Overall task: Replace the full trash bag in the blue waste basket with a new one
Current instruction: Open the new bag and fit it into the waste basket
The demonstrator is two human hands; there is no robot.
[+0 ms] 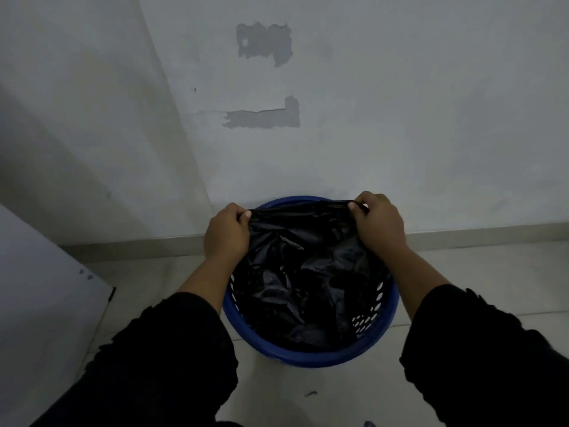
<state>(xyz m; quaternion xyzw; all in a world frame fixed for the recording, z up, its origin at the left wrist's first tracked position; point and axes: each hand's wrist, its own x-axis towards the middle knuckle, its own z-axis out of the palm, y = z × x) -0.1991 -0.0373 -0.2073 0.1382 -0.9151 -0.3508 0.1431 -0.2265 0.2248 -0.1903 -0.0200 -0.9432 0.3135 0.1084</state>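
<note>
head: left hand (226,232) and right hand (380,224) each pinching bag (301,272) edge at far rim of blue basket (308,357) | bag slumped inside, near rim bare | likely new liner; fitting unfinished

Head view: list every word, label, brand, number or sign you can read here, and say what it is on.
None can be read. The blue basket, the black trash bag, the wall with its grey patches and the white panel at the left show no print.
</note>
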